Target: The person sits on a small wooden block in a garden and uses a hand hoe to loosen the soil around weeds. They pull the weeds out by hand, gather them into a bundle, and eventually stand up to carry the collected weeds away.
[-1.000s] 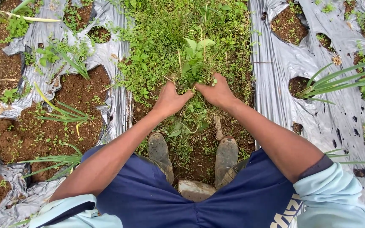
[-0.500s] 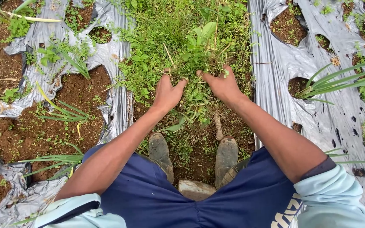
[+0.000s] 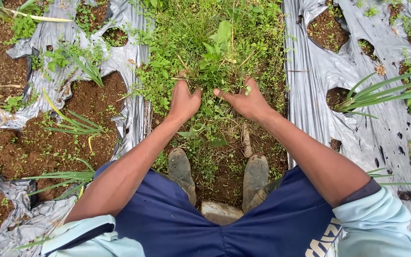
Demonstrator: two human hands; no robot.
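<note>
I look down at a furrow thick with green weeds (image 3: 215, 52) between two plastic-covered beds. My left hand (image 3: 183, 101) and my right hand (image 3: 246, 100) reach forward side by side. Both are closed around one clump of leafy weeds (image 3: 217, 71) at its base, thumbs pointing inward. The fingertips are buried in the foliage. Broad pale leaves stand up from the clump just beyond my hands. My two muddy boots (image 3: 181, 169) stand on bare soil below the hands.
Silver-grey plastic mulch (image 3: 310, 76) covers the beds on both sides, with round holes showing brown soil. Slender long-leaved crop plants (image 3: 381, 93) grow from holes at right and at left (image 3: 74, 126). A pale flat stone or block (image 3: 220, 212) lies between my boots.
Both hands have moved forward, away from my boots, deeper into the weeds, and closed tighter around the clump. The broad leaves have shifted further away with them.
</note>
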